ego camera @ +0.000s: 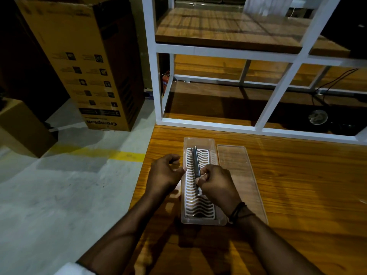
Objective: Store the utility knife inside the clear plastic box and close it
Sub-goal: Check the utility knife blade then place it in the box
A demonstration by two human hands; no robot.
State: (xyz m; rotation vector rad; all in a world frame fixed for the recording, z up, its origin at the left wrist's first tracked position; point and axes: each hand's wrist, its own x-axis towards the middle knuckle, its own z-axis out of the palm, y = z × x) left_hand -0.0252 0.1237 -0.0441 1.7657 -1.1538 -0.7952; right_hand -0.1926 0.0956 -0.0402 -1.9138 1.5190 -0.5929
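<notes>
A long clear plastic box [198, 140] lies open on the wooden table, with a white slotted insert [200, 209] in its bottom. Its clear lid [238, 171] lies flat on the table just right of it. The grey utility knife [196, 163] points away from me over the insert, inside the box's outline. My right hand [216, 185] pinches the knife's near end. My left hand [166, 171] hovers at the box's left wall with curled, parted fingers and holds nothing.
The wooden table [297, 195] extends to the right; its left edge drops to a grey floor with a yellow line [119, 154]. A white frame shelf [218, 124] stands at the table's far edge. A tall cardboard carton [83, 62] stands at far left.
</notes>
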